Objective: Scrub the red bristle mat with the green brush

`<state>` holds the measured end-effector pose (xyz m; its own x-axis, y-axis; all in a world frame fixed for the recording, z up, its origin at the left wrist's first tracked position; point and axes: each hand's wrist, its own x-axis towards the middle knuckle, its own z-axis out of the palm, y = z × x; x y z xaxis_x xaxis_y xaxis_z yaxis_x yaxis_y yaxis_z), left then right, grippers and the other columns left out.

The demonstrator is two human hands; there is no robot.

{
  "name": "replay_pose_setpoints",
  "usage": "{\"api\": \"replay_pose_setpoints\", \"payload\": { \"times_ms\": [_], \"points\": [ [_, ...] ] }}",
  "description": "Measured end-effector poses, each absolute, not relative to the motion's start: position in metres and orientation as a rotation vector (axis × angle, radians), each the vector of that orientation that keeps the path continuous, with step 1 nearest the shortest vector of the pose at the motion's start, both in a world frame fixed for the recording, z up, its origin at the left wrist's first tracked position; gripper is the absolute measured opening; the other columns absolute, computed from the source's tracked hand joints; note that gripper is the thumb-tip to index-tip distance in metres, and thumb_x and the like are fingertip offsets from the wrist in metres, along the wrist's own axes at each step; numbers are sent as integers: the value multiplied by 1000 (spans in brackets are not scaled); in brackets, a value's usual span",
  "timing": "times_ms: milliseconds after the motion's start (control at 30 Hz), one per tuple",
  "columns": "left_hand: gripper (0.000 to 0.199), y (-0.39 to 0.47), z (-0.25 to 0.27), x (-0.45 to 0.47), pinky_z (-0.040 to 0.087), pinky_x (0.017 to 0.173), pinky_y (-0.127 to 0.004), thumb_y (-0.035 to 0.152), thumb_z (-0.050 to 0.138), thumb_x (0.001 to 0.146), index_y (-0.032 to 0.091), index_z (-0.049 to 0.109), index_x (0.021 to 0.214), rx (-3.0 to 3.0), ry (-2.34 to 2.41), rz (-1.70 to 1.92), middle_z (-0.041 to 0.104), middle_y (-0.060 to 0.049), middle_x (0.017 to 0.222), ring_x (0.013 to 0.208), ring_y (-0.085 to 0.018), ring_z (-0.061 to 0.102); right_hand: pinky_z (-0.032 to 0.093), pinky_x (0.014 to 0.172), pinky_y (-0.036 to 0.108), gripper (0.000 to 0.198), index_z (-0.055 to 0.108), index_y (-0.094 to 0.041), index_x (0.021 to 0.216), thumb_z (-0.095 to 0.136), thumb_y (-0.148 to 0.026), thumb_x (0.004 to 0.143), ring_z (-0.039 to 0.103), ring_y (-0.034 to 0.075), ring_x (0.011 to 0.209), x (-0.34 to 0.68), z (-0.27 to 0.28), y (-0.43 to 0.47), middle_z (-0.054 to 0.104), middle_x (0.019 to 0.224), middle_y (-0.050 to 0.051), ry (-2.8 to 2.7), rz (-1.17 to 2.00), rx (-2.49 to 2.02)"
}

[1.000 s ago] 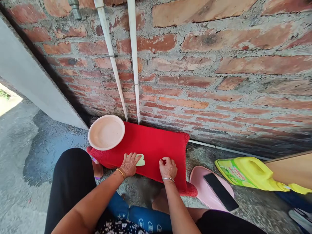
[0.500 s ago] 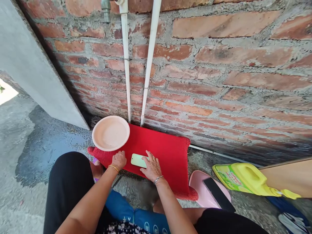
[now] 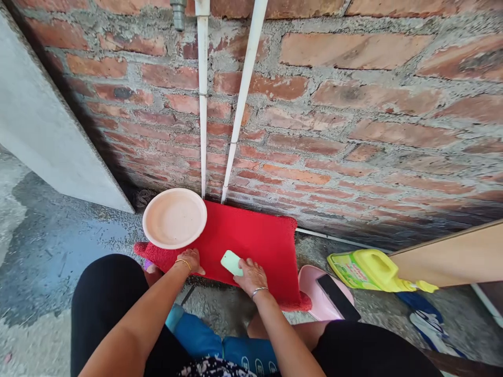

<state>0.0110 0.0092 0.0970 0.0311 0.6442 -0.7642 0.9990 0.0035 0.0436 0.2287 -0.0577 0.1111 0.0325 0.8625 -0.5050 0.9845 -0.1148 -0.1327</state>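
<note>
A red cloth point(image 3: 251, 230) with fluffy ends lies spread over a low support by the wall. My right hand point(image 3: 252, 277) is closed around the near end of a flat, light green scrubbing brush point(image 3: 232, 263), which rests on the cloth; its underside is hidden. My left hand point(image 3: 190, 261) presses and grips the cloth's front edge, thumb pointing right, fingers partly hidden. Just beyond that hand, a pale pink basin point(image 3: 175, 217) stands on the cloth's left end.
To the right, a black phone point(image 3: 338, 297) lies on a pink stool seat point(image 3: 310, 283). Beyond it is a yellow detergent jug point(image 3: 367, 269). White pipes point(image 3: 203, 104) run down the brick wall point(image 3: 334, 141). Wet concrete point(image 3: 78, 241) and a grey slab point(image 3: 58, 131) are on the left.
My right hand has shifted with the brush slightly right and nearer me, and the brush has turned. My left hand stays on the cloth edge, thumb now stretched out. The view has shifted slightly.
</note>
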Motion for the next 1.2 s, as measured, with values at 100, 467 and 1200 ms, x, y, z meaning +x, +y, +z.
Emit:
{"api": "replay_pose_setpoints", "payload": {
  "times_ms": [100,467,1200],
  "points": [
    [95,5,93,15,47,95,-43,45,82,45,16,48,128,1673,1736,-735,52,-22,132,121,-34,51,39,79,31,32,58,-24,102,59,-40,74,57,22,96,274,112,-82,58,106,6,1568,-658,2350],
    [92,5,88,19,50,87,-45,35,86,40,17,52,124,1606,1841,-658,54,-22,129,117,-36,54,43,76,28,24,59,-27,91,63,-41,72,59,20,87,235,90,-114,61,95,4,1813,-677,2552],
    [87,6,85,22,50,88,-42,33,86,40,20,54,120,1563,1866,-684,54,-18,131,119,-34,53,43,72,29,25,61,-26,87,64,-45,71,59,20,88,287,92,-118,61,96,3,1493,-622,2732]
  ]
}}
